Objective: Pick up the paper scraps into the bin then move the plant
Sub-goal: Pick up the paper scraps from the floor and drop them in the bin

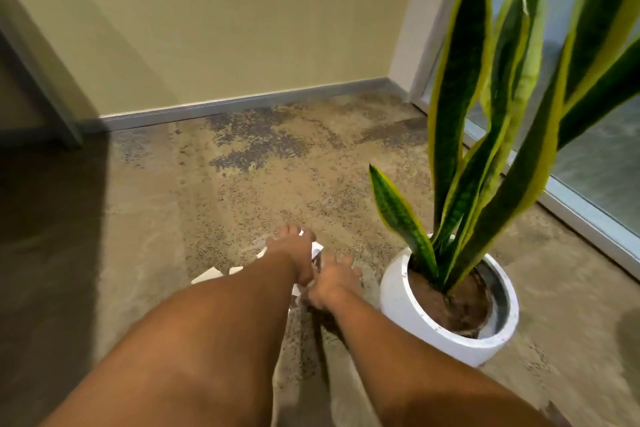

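Two bare arms reach down to white paper scraps (313, 250) lying on a speckled carpet (242, 184), just left of a plant (485, 135) in a white pot (408, 302). The left hand (294, 253) lies over the scraps with fingers bent; whether its grip has closed on paper cannot be told. The right hand (334, 282), fingers spread and loose, holds nothing and hovers beside the pot. More scraps show under the left forearm. The plant stands near a glass door (602, 166) in the corner.
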`<state>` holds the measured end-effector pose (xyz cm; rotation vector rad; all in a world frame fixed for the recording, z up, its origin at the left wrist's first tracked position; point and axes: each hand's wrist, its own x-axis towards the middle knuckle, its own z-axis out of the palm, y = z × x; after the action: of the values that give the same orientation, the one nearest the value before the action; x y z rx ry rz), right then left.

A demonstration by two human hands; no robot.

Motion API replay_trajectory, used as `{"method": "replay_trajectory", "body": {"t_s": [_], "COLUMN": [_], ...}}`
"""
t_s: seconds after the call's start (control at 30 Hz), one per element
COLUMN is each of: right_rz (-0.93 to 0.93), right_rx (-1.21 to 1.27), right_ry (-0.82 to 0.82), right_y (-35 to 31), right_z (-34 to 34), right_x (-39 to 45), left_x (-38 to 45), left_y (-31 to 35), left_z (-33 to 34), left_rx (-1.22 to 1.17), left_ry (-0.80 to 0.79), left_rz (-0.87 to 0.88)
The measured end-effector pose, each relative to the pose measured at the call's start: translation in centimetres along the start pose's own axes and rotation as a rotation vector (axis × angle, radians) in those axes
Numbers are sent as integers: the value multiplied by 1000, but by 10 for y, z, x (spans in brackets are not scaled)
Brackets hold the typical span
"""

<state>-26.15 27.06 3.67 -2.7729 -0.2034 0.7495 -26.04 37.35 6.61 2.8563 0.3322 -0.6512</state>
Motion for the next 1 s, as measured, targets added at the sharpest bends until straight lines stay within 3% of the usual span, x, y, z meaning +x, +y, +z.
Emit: {"method": "replay_trajectory", "body": {"t_s": [0.27,0.4,0.53,0.67,0.83,1.0], "right_rz": [112,68,128,174,156,109], "right_rx": [81,86,74,86,29,120], "right_ry": [31,174,189,146,167,73], "right_y": [-2,-5,-6,-7,-7,-8], "right_z": [21,28,34,35,33,35], "right_x": [23,26,26,27,28,26], "left_x": [34,42,50,49,40,35], "left_y": [-17,-19,-24,-27,-31,-34], "left_z": [1,12,26,29,26,23], "left_rx": [9,-2,-192,-284,-41,16], "left_ry": [-138,-96,-24,-89,-148,-216], "left_rz": [80,113,76,41,-2,-9]}}
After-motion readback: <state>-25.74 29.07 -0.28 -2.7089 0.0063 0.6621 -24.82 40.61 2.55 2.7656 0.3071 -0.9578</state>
